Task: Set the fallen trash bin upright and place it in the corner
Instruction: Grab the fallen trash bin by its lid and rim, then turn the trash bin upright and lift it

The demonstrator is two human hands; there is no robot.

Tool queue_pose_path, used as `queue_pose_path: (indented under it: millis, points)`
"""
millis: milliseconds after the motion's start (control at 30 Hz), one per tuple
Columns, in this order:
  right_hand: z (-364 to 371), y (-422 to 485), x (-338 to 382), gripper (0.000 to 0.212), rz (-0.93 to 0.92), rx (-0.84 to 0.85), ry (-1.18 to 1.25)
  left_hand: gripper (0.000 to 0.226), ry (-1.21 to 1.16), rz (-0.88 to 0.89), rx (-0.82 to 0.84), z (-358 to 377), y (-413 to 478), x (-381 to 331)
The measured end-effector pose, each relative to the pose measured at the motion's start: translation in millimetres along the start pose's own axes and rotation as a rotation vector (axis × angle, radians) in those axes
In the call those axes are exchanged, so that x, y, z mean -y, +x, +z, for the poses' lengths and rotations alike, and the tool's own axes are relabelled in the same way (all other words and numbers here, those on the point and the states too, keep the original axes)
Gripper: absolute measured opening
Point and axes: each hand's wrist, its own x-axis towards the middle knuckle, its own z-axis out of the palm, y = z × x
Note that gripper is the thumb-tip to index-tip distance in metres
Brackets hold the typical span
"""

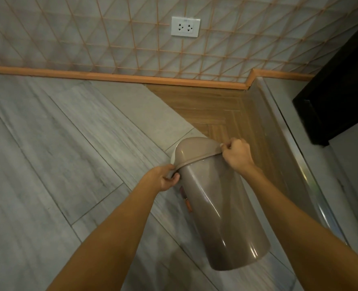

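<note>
A taupe plastic trash bin (218, 206) with a domed lid (191, 149) is held tilted above the floor, lid end pointing away from me, base end toward me. My left hand (166, 177) grips the rim band on the bin's left side. My right hand (237, 154) pinches the same rim on the right side. Ahead and to the right lies the corner (247, 89), where the orange baseboard meets a grey ledge over wood-pattern floor.
A white double wall socket (185, 26) sits on the tiled wall above the baseboard (111, 75). A dark cabinet (340, 80) stands at the right, above a grey ledge with a shiny metal edge (304, 164). Grey floor tiles (47, 154) spread to the left.
</note>
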Motion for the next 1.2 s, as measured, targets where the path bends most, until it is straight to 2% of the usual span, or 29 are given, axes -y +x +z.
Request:
queue_pose_path:
  millis: [133, 267, 367, 467, 567, 633, 733, 767, 867, 967, 1100, 1200]
  points:
    - [-1, -3, 1, 0.033, 0.034, -0.032, 0.056, 0.006, -0.263, -0.122, 0.064, 1, -11, 6]
    - [-3, -8, -5, 0.021, 0.084, -0.061, 0.118, 0.010, -0.321, -0.138, 0.137, 14, -28, 12]
    - [-9, -9, -9, 0.018, 0.189, -0.118, 0.246, 0.009, -0.306, -0.106, 0.159, 26, -44, 12]
    - [-22, -7, -8, 0.011, 0.289, -0.170, 0.480, 0.009, -0.291, -0.009, 0.168, 36, -65, 8]
    - [-38, -6, -1, 0.025, 0.307, -0.174, 0.714, 0.011, -0.263, 0.134, 0.181, 43, -87, 4]
    - [-47, -5, 5, 0.026, 0.308, -0.162, 0.822, 0.012, -0.250, 0.234, 0.187, 45, -101, 6]
    - [-54, -1, 10, 0.022, 0.299, -0.141, 0.867, 0.006, -0.241, 0.408, 0.199, 50, -113, 15]
    - [-56, 0, 11, 0.026, 0.292, -0.128, 0.879, 0.006, -0.233, 0.468, 0.196, 51, -116, 20]
    - [-58, 0, 9, 0.035, 0.302, -0.095, 0.856, 0.020, -0.181, 0.619, 0.140, 52, -116, 39]
    - [-53, -8, 4, 0.028, 0.301, -0.007, 0.844, 0.023, -0.103, 0.761, 0.105, 50, -107, 66]
    - [-44, -14, 1, 0.032, 0.233, 0.067, 0.934, 0.025, -0.165, 0.840, 0.131, 52, -96, 95]
    - [-42, -12, -2, 0.037, 0.195, 0.063, 0.940, 0.027, -0.205, 0.830, 0.166, 57, -91, 109]
